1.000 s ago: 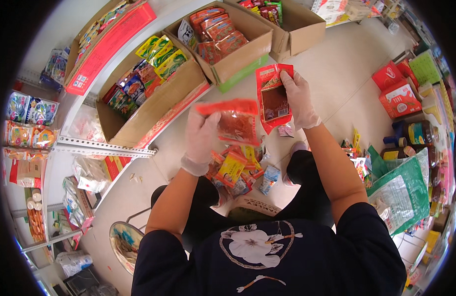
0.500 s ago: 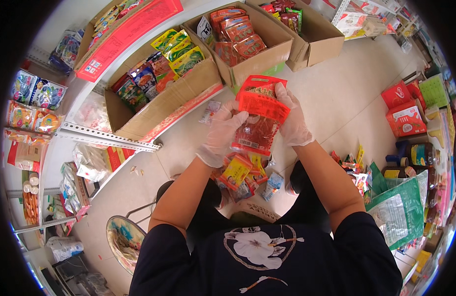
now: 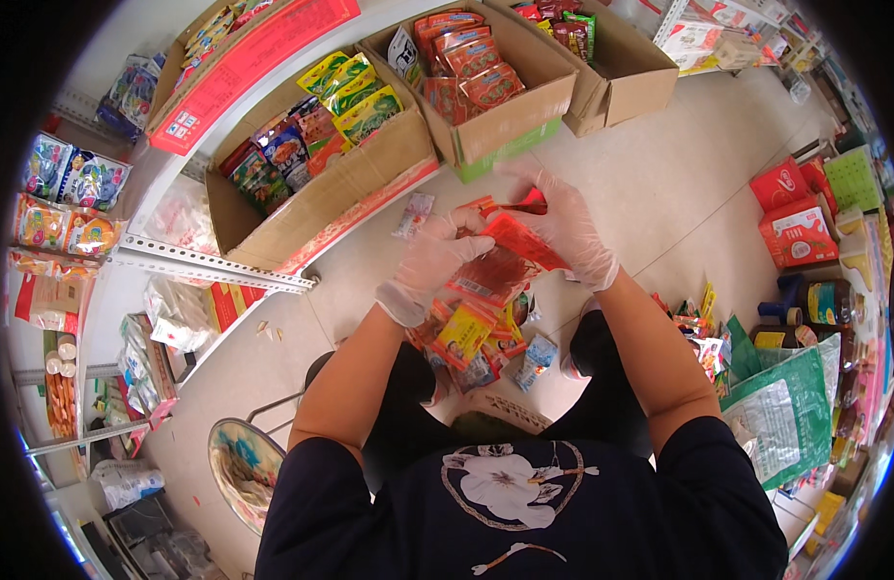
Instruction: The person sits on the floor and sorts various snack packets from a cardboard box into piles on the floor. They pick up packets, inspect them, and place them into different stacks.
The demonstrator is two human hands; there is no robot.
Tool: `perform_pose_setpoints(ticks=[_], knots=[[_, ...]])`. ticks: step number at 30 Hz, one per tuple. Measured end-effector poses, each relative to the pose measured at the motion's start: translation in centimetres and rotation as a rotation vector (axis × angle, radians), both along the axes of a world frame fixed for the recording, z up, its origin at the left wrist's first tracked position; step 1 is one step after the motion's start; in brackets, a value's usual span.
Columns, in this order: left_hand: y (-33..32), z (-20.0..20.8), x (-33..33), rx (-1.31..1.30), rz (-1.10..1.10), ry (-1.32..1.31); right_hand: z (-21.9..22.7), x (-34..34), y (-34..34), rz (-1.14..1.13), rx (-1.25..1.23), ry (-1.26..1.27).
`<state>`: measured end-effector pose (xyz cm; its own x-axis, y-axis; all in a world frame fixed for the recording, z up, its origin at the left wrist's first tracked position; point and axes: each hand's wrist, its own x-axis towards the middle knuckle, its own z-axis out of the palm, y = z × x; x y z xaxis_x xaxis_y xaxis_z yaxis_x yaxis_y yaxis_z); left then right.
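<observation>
Both my hands wear clear thin gloves. Between them I hold red plastic snack packets, with a red packet [image 3: 520, 244] tipped at a steep angle and seen almost edge-on. Beneath it hangs a translucent reddish packet [image 3: 487, 280]. My left hand [image 3: 429, 259] pinches the left side with thumb and fingers. My right hand [image 3: 571, 228] is closed round the upper right side, its fingertips partly hidden behind the packet. Below my hands, a pile of mixed snack packets [image 3: 464, 333] lies on the floor between my feet, with a small blue-and-white packet [image 3: 536, 362] beside it.
Open cardboard boxes of packets stand ahead: a long box [image 3: 345, 184], a box of red packets [image 3: 519, 106] and another box [image 3: 626, 92]. A round bin [image 3: 244, 474] is at lower left. Shelves line the left. Red cartons [image 3: 797, 230] and a green bag [image 3: 780, 416] sit at right.
The red packets have tilted from facing me to nearly edge-on and come slightly lower. My right hand has turned over their top, and my left hand has shifted a little down and left.
</observation>
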<state>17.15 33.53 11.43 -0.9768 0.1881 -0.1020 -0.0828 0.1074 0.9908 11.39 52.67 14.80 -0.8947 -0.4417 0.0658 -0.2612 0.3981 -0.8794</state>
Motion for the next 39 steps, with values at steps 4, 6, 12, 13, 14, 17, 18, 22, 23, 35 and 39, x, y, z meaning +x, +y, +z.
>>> perform_pose_setpoints(ticks=[4, 6, 12, 13, 14, 17, 18, 22, 23, 35, 39], knots=[[0.4, -0.1, 0.1, 0.087, -0.030, 0.018, -1.4, -0.7, 0.0, 0.002, -0.070, 0.001], [0.7, -0.1, 0.2, 0.100, -0.023, -0.028, -0.9, -0.7, 0.2, 0.008, -0.114, 0.010], [1.7, 0.7, 0.5, 0.074, 0.012, -0.084, 0.1, -0.5, 0.4, -0.132, 0.081, 0.228], [1.8, 1.0, 0.6, 0.068, 0.017, -0.118, 0.4, -0.6, 0.6, -0.182, 0.017, 0.130], [2.0, 1.3, 0.7, 0.062, 0.023, -0.153, 1.0, -0.7, 0.8, -0.232, -0.047, 0.032], [2.6, 2.6, 1.0, 0.129, 0.016, -0.160, 0.9, -1.2, 1.3, -0.344, -0.031, 0.102], [2.3, 2.2, 1.1, 0.095, 0.046, -0.136, 0.8, -1.4, 1.4, -0.371, 0.002, 0.188], [0.9, 0.0, 0.9, 0.272, 0.217, -0.148, -0.5, -4.9, 5.9, -0.536, -0.388, -0.018], [0.4, 0.0, 1.1, 0.385, 0.281, -0.176, -0.1, -4.7, 6.9, -0.448, -0.423, -0.141], [2.1, -0.3, -1.1, 0.197, 0.408, 0.225, -0.7, 0.6, -0.9, -0.122, -0.566, -0.577], [1.6, 2.7, -1.1, 0.412, 0.348, 0.055, -0.9, 0.6, -0.6, -0.075, -0.507, -0.600]])
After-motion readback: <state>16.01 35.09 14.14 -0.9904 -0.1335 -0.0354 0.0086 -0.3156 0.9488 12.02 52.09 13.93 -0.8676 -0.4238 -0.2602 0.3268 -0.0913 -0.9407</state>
